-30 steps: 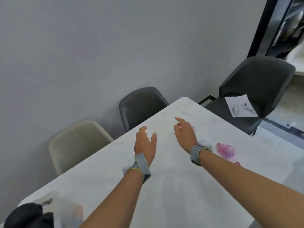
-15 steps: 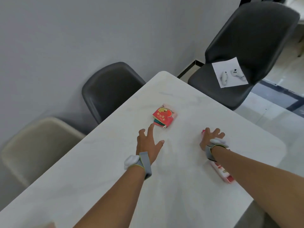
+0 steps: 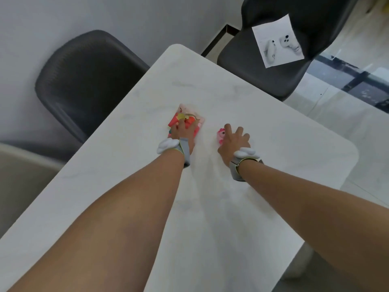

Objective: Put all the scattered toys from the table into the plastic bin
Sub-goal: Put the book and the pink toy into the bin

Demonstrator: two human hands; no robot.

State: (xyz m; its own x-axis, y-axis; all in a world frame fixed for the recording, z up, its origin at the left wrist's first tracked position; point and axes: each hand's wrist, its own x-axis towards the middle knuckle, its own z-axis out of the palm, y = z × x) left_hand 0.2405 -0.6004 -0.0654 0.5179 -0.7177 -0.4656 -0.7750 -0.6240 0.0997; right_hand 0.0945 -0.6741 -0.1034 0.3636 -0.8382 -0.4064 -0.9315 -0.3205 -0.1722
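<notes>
We cannot read any text in this view. The flat red and pink toy book on the white marble table carries a printed cover, but its marks are too blurred to read, and the left hand covers part of it. The white paper sheet on the dark grey chair shows only pictures of two white controllers; we see no legible words or numbers there.

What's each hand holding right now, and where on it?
Left hand lies on the near end of the red toy pack; whether it grips is unclear. Right hand covers the pink toy from its right side; its grip is hidden.
</notes>
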